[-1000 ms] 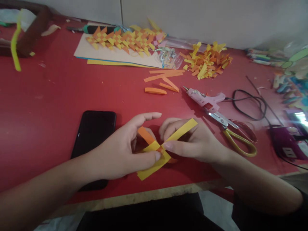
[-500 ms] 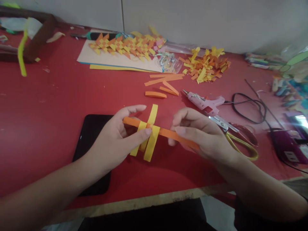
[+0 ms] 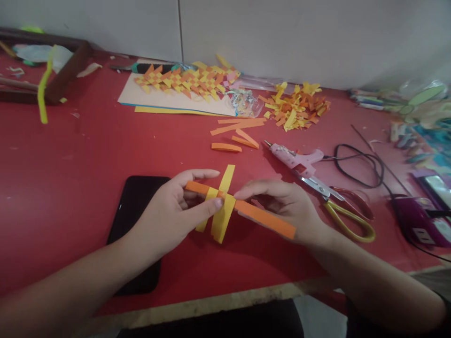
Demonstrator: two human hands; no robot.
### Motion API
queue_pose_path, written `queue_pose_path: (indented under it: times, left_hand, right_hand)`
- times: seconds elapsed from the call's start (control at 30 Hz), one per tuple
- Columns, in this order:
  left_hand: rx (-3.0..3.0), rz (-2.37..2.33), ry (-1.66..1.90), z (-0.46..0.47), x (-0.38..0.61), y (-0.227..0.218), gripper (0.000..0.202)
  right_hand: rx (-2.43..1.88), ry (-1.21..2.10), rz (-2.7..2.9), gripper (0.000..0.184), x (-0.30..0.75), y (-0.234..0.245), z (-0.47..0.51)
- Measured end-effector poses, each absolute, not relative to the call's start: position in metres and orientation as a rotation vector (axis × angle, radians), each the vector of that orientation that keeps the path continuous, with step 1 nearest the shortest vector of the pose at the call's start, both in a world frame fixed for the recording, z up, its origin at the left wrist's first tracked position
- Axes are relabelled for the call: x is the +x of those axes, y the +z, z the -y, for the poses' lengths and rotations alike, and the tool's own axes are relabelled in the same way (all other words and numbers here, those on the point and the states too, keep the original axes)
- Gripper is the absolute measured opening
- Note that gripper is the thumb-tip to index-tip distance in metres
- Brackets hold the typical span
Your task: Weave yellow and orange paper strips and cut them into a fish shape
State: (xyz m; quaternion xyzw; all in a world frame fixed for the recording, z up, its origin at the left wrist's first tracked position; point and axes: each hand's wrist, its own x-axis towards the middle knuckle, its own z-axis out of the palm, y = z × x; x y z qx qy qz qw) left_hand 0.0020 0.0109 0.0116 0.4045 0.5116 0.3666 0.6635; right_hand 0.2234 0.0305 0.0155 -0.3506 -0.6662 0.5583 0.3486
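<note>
Head view: the left hand (image 3: 176, 211) pinches the crossed paper strips (image 3: 223, 220) over the red table (image 3: 197, 277), its thumb on top of the crossing, maybe so nothing slips apart, while the right hand (image 3: 292, 206) curls a finger by the crossing's right side, its thumb hidden, so you can't tell if it grips. Left of the grip, a black phone (image 3: 128, 234) lies partly under the left arm. Past the grip lie loose orange strips (image 3: 226, 147), and to its right a pink glue gun (image 3: 298, 158) and scissors (image 3: 348, 220) rest close together, perhaps for easy reaching.
</note>
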Motion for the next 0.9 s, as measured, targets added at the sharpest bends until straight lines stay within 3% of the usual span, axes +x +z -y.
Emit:
queue_pose_path:
  times: [0.13,0.33,0.6,0.9]
  left_hand:
    - [0.881,-1.129,0.815,-0.0119,0.0027,0.013,0.047]
    - [0.795,-1.088,0.866,-0.0131,0.0045,0.0128,0.034]
    - [0.913,-1.124,0.927,-0.0122,0.0038,0.0102,0.039]
    - [0.916,-1.08,0.963,-0.0121,0.0018,0.0075,0.033]
  right_hand:
    - [-0.862,1.344,1.816,0.015,0.2243,0.0144,-0.0342]
    - [-0.769,1.31,1.902,0.021,0.2291,0.0129,-0.0366]
    - [-0.837,1.235,1.91,0.016,0.2274,0.0156,-0.0373]
    - [-0.917,1.456,1.711,0.019,0.2293,0.0145,-0.0369]
